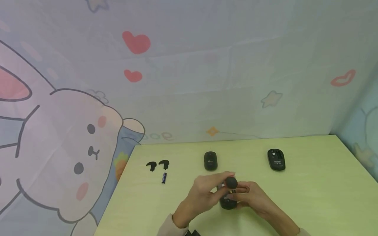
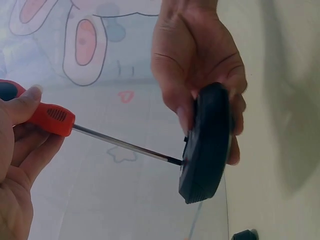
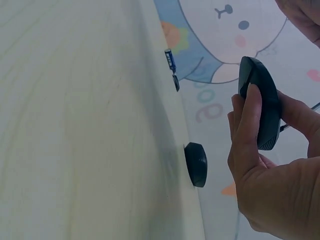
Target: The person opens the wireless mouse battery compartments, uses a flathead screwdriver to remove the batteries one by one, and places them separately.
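i have the left hand gripping a red-handled screwdriver, tip at the underside of a black computer mouse, which the right hand grasps above the table.

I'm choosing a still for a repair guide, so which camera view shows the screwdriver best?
The left wrist view: it catches the screwdriver side-on, with red handle, metal shaft and dark tip at the held mouse. The head view shows mainly the handle's dark round end; the right wrist view, only a short bit of shaft.
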Tool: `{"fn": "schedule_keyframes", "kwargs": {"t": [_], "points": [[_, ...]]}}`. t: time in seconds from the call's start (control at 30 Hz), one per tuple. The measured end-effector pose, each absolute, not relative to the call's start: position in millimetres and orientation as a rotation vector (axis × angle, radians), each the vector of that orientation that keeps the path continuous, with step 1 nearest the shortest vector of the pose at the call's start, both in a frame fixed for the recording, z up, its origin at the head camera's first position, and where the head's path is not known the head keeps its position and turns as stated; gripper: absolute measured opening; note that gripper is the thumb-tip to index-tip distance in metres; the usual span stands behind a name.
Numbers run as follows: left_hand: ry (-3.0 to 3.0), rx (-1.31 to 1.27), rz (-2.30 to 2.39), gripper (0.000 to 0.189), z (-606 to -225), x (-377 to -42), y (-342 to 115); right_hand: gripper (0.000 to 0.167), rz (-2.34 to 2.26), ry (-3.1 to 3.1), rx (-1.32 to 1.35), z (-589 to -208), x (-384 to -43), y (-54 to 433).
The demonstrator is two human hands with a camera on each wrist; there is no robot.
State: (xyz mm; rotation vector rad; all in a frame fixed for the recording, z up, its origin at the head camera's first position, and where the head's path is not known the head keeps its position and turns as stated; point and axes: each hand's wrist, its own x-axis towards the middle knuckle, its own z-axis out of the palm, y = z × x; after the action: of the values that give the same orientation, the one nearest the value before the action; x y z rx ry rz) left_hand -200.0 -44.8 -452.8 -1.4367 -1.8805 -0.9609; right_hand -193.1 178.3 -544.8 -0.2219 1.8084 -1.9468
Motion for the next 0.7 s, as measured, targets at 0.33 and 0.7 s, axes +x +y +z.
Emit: {"fn": "schedule_keyframes", "kwargs": {"t": [0.33, 0.7], "points": [[-1.913, -1.344, -0.994, 0.045, -452.4, -207.2, -47.2, 0.064, -1.966, 1.856, -0.126, -543.9, -190.1, 167.8], [-1.887, -1.295, -1.147, 0.039, -449.3, -219.2, -48.2, 0.07, -1.951, 1.922, -0.098, -544.2, -185.1, 163.6]]}}
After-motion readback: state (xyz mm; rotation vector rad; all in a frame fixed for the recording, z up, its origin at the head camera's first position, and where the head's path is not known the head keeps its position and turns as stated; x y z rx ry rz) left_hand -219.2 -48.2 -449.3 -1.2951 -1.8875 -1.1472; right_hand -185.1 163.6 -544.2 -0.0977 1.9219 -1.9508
